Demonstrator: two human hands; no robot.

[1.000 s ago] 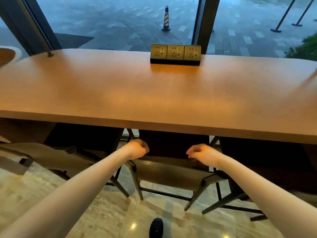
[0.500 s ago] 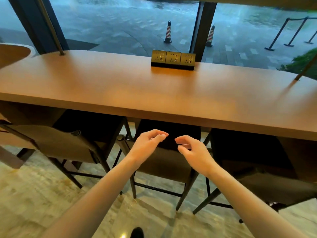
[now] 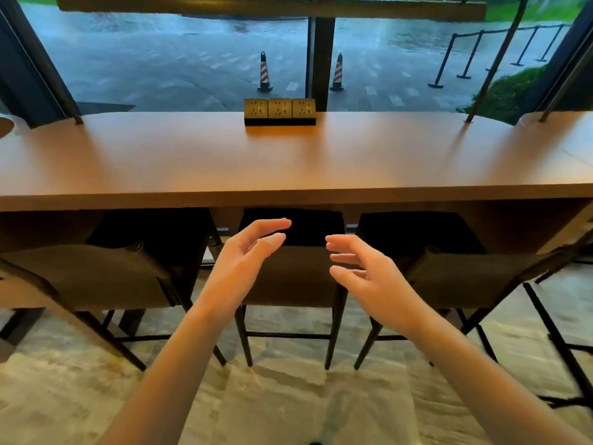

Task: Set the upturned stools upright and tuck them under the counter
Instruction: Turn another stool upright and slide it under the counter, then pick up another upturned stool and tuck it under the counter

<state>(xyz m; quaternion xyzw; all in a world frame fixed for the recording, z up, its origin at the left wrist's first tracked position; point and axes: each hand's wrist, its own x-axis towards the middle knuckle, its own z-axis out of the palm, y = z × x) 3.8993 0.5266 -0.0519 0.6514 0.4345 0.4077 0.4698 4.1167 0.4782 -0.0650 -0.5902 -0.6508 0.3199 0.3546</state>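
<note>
Three dark stools stand upright on the floor, their seats reaching under the long wooden counter (image 3: 288, 162). The middle stool (image 3: 288, 277) is straight ahead of me, with its brown backrest facing me. The left stool (image 3: 93, 277) and the right stool (image 3: 465, 277) flank it. My left hand (image 3: 244, 261) hovers open in front of the middle backrest's left side, holding nothing. My right hand (image 3: 369, 277) hovers open at its right side, fingers spread. Neither hand touches the stool.
A black block with three gold power sockets (image 3: 279, 111) sits at the counter's far edge by the window. Slanted metal posts rise from the counter at far left (image 3: 75, 117) and right (image 3: 471, 114). Pale marble floor (image 3: 288, 406) lies below. Striped traffic cones stand outside.
Both hands let go of the middle stool's backrest, opened and drew back toward me. My view pulled back and rose, so all three stools now show.
</note>
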